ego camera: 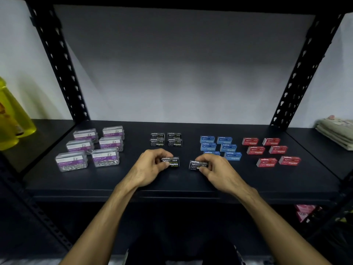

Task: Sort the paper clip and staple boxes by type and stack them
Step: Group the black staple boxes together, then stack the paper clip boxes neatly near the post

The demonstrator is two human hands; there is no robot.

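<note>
On the black shelf (172,184), my left hand (150,165) grips a black staple box (172,162) and my right hand (215,170) grips another black staple box (195,164), both near the shelf's middle front. Behind them stand two small stacks of black staple boxes (165,140). Several clear paper clip boxes (91,146) with purple labels sit in two rows at the left. Several blue staple boxes (221,147) lie right of centre, partly hidden by my right hand. Several red staple boxes (271,152) lie further right.
A yellow translucent bottle (13,123) stands at the far left beyond the rack post. Folded cloth (336,132) lies at the far right. Perforated black uprights (59,64) frame the shelf. Pink packages (305,213) show on the lower level at the right.
</note>
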